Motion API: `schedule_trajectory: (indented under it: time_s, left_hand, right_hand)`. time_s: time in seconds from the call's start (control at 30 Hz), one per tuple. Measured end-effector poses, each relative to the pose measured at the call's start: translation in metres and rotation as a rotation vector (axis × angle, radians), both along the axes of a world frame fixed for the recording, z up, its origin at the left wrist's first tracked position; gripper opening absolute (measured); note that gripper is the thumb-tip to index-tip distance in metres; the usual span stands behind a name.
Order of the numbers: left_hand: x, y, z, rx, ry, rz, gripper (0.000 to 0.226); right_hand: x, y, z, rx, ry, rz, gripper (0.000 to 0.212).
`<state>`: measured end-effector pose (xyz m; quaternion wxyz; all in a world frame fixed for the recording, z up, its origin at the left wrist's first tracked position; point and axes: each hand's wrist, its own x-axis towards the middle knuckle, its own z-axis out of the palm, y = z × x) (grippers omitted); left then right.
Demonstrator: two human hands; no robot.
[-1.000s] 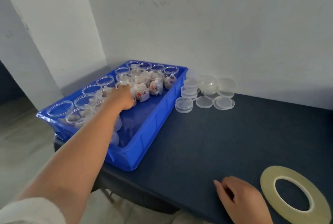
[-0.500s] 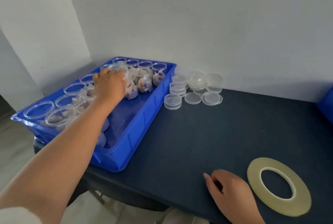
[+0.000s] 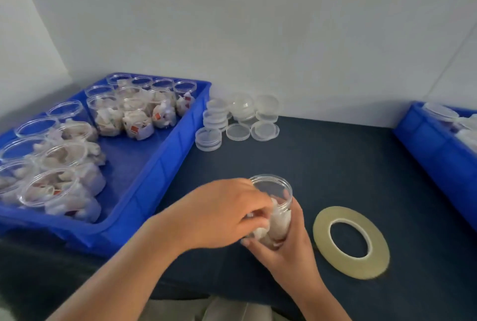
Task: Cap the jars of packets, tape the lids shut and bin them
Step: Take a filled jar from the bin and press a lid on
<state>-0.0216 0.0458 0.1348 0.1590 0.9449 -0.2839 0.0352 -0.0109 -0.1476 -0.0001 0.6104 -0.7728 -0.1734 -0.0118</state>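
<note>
Left hand (image 3: 222, 213) and right hand (image 3: 287, 247) both grip, fingers curled, an uncapped clear plastic jar of white packets (image 3: 280, 213). It is over the dark blue bench (image 3: 335, 165), between the blue plastic tray (image 3: 165, 165) and the flat yellowish tape ring (image 3: 321, 233).

A dark blue counter (image 3: 335, 165) runs along a pale wall. At its left stands a large blue tray (image 3: 160, 165) carrying open jars (image 3: 108, 114) of packets, and just right of the tray's far end sits a cluster of clear lids (image 3: 237, 119), some stacked and some lying single. A flat roll of yellowish tape (image 3: 356, 267) lies near the front edge at right, and a second blue bin (image 3: 433, 145) stands at the far right.
</note>
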Motion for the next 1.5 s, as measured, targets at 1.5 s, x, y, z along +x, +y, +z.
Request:
schedule_trajectory:
  time_s: [1.5]
  left_hand:
    - [0.019, -0.017, -0.019, -0.268, 0.148, 0.205, 0.076]
  right_hand:
    - [0.005, 0.0, 0.002, -0.009, -0.037, -0.137, 0.084]
